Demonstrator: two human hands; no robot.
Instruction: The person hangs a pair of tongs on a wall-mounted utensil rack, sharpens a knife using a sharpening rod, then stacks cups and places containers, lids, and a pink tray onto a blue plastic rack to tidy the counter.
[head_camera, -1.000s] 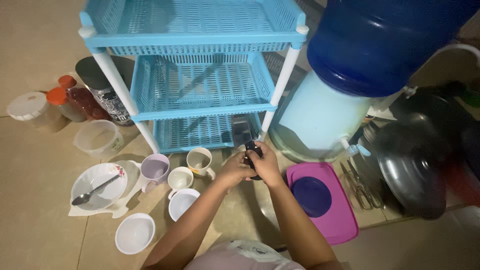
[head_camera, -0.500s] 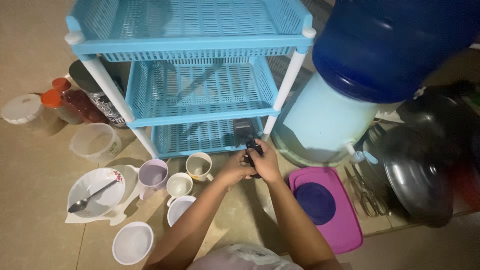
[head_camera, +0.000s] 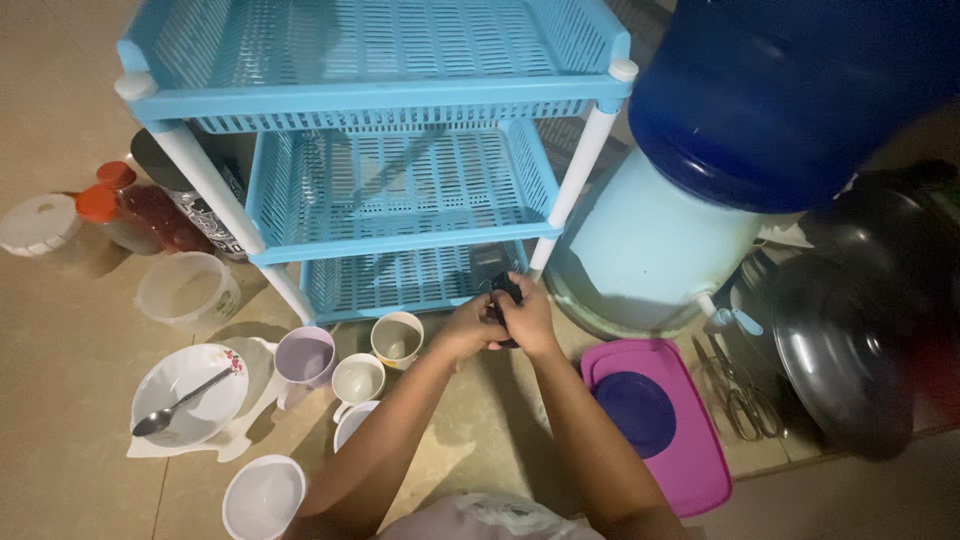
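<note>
My left hand (head_camera: 466, 327) and my right hand (head_camera: 527, 316) meet in front of the bottom shelf of a blue plastic three-tier rack (head_camera: 380, 170). Both are closed around a small black object (head_camera: 503, 290), which is mostly hidden by my fingers. Just left of my hands stands a beige mug (head_camera: 397, 338). A white mug (head_camera: 357, 380) and a lilac cup (head_camera: 303, 358) stand further left.
A white bowl with a spoon (head_camera: 185, 405), two more white bowls (head_camera: 262, 495), a clear tub (head_camera: 187, 290) and jars (head_camera: 120, 215) lie left. A blue water bottle on a dispenser (head_camera: 690, 200), purple lids (head_camera: 660, 420), scissors (head_camera: 735, 395) and a dark wok (head_camera: 850, 330) are right.
My hands stay together on the black object at the same spot by the rack's bottom shelf. The camera view has shifted slightly.
</note>
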